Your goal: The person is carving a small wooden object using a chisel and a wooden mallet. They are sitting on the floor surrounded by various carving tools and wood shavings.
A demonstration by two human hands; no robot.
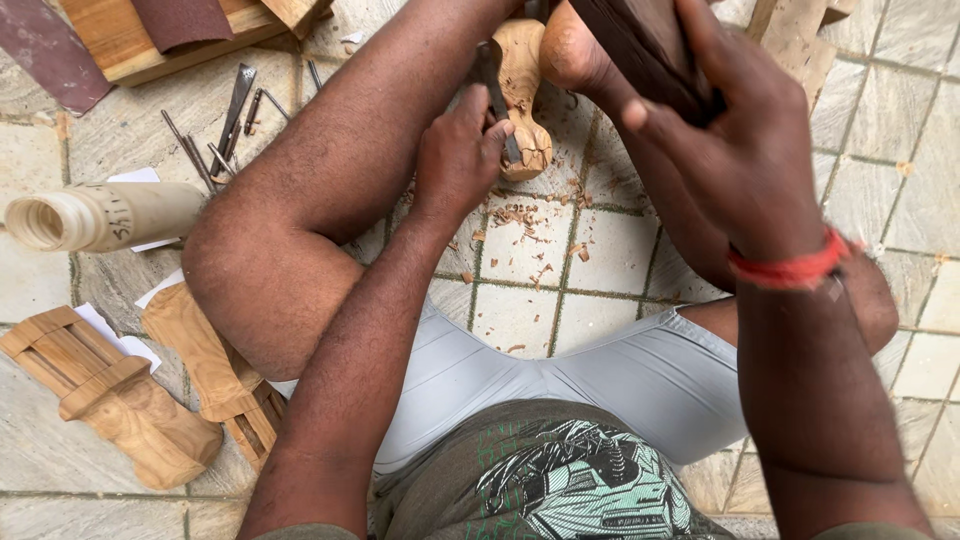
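My left hand (462,150) grips a dark metal chisel (492,78), whose blade rests on a pale carved wooden piece (524,100) on the tiled floor. A bare foot (570,50) presses against that piece at the top. My right hand (735,140), with a red thread band on the wrist, is raised and closed around a dark wooden mallet (650,45) above and to the right of the carving. Wood chips (520,215) lie scattered on the tiles below the carving, between my legs.
Several metal carving tools (225,125) lie on the floor at upper left, beside a wooden block with sandpaper (180,25). A rolled paper tube (95,215) and two carved wooden pieces (120,400) sit at the left. My bent left knee (265,270) fills the middle left.
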